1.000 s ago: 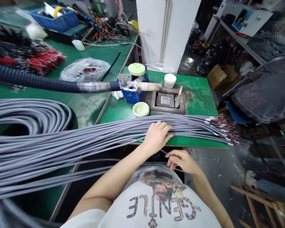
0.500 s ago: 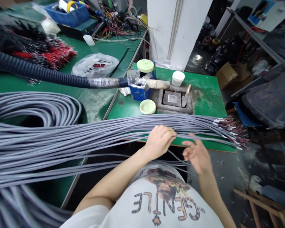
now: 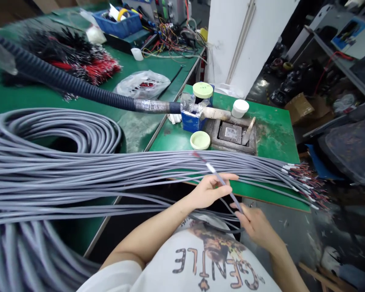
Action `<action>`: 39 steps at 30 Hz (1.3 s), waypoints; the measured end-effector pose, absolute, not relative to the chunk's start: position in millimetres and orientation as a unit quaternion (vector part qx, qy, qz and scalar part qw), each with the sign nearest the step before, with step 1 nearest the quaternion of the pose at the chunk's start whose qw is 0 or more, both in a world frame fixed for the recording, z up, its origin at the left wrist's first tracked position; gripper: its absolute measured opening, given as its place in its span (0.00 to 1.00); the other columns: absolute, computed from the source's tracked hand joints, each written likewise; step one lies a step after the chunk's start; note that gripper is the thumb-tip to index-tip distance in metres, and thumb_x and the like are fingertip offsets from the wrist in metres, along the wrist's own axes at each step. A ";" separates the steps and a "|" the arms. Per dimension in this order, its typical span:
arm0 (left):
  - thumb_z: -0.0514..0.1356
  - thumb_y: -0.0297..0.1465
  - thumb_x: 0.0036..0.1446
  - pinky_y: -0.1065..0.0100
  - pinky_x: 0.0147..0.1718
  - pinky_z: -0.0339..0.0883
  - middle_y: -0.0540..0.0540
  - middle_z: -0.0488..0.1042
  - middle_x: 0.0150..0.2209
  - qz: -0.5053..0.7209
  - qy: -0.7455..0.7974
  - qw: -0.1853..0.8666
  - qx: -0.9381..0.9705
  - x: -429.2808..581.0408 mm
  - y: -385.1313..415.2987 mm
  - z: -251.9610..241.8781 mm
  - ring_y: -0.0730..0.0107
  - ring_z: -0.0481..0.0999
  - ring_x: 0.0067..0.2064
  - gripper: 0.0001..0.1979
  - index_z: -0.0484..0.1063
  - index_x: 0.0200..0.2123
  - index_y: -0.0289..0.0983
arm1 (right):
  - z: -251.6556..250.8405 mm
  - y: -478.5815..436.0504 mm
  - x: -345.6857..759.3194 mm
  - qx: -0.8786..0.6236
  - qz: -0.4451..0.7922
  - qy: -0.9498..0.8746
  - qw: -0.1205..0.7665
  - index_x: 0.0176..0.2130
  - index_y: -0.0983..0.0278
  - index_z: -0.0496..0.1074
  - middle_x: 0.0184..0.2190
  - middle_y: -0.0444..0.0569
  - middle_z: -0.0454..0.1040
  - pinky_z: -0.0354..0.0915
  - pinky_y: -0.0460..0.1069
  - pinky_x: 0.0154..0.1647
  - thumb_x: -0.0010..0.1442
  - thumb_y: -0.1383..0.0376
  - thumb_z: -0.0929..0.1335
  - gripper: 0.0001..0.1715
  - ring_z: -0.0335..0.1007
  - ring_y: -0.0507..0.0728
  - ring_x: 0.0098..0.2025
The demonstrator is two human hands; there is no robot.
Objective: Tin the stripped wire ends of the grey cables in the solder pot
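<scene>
A single grey cable (image 3: 233,199) with a white band and a blurred reddish wire end slants up and left from my right hand (image 3: 255,225), whose fingers are closed on it. It crosses in front of my left hand (image 3: 211,190), which has its thumb and index finger apart; whether they touch the cable is hard to tell. Beyond both hands lies a long bundle of grey cables (image 3: 170,164), its stripped ends (image 3: 310,182) with red and dark wires at the right. More loose grey cables (image 3: 134,209) run low across my front.
A solder-pot-like block (image 3: 231,134) with a flat scraper (image 3: 248,132) is set in the green board (image 3: 273,138). Around it are a white tub (image 3: 240,108), a pale green dish (image 3: 200,140) and a hose (image 3: 109,97). Coiled cable (image 3: 109,129) lies at left.
My right hand, empty before, now grips a grey cable whose end points up-left. My left hand has opened from its hold near the bundle. The view has shifted slightly.
</scene>
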State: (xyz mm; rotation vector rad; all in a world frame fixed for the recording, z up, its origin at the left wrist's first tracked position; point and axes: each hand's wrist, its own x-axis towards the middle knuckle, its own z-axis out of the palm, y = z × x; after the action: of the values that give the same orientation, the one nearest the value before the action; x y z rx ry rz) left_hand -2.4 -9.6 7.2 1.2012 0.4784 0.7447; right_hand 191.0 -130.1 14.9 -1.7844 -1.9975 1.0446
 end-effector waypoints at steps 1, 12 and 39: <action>0.61 0.44 0.53 0.71 0.27 0.60 0.48 0.69 0.26 0.342 0.231 0.751 0.515 -2.6 -7.9 6.2 0.75 0.64 0.26 0.23 0.75 0.46 0.35 | 11.6 -129.2 190.1 -0.611 0.360 -0.696 0.111 0.50 0.62 0.69 0.26 0.47 0.76 0.61 0.47 0.30 0.66 0.60 0.57 0.19 0.70 0.54 0.27; 0.64 0.41 0.50 0.74 0.23 0.58 0.48 0.72 0.22 0.346 0.294 0.760 0.464 12.0 -13.6 -2.5 0.79 0.63 0.22 0.16 0.79 0.30 0.32 | 15.1 -113.3 200.4 -0.628 0.363 -0.659 0.198 0.48 0.62 0.71 0.37 0.51 0.76 0.65 0.49 0.43 0.62 0.56 0.64 0.19 0.71 0.57 0.39; 0.65 0.33 0.51 0.70 0.31 0.65 0.47 0.75 0.31 0.592 0.368 0.584 0.416 9.2 -6.2 -10.0 0.72 0.72 0.31 0.07 0.77 0.32 0.37 | 21.9 -83.2 143.4 -0.660 0.211 -0.667 0.272 0.34 0.62 0.72 0.24 0.45 0.70 0.57 0.46 0.31 0.65 0.60 0.60 0.15 0.64 0.51 0.27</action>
State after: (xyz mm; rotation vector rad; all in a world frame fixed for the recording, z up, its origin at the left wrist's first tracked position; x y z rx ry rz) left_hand 9.2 -6.2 -10.0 0.9699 0.8576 1.3822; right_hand 143.4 -83.2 21.9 -1.7770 -1.7963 0.5680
